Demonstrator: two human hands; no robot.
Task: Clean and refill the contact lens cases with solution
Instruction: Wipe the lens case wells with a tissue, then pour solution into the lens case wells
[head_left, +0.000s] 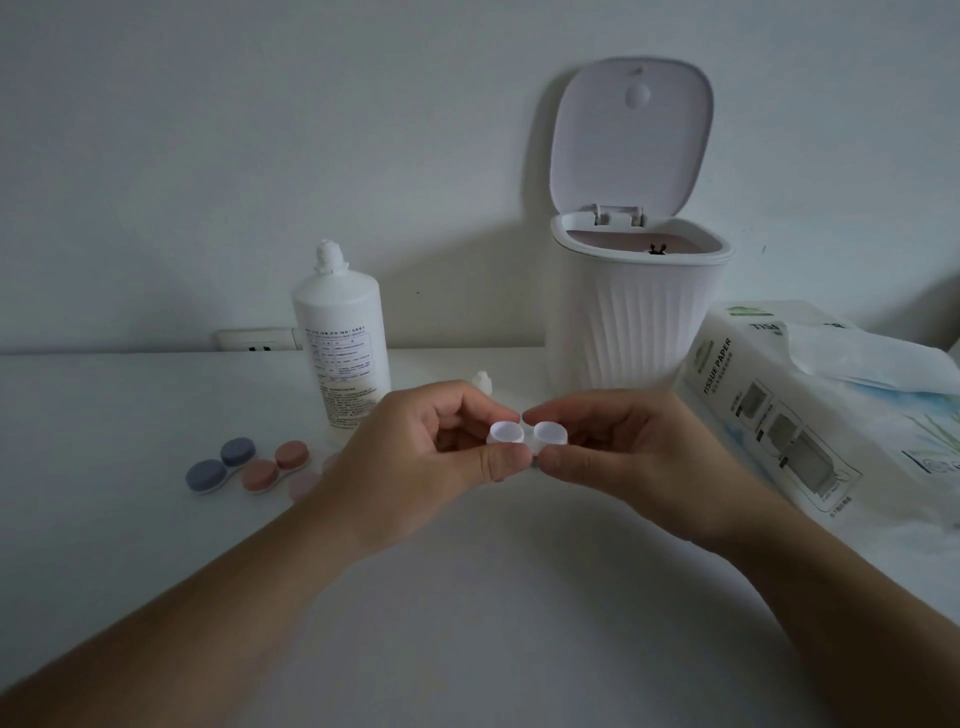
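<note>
Pale pink lids (311, 480) partly behind left wrist, bottle label (345, 371) print unreadable, tissue pack (769, 415) cropped at right edge

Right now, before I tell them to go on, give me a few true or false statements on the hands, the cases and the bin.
1. Both hands hold one open white lens case above the table. True: the left hand and right hand pinch it from either side.
2. The bin has its lid shut. False: the lid stands open against the wall.
3. The blue case and the pink case lie capped on the table, to the left of the hands. True.
4. The solution bottle lies on its side. False: it stands upright behind the left hand.
5. The tissue pack is to the left of the bottle. False: it lies at the right, beside the bin.
</note>
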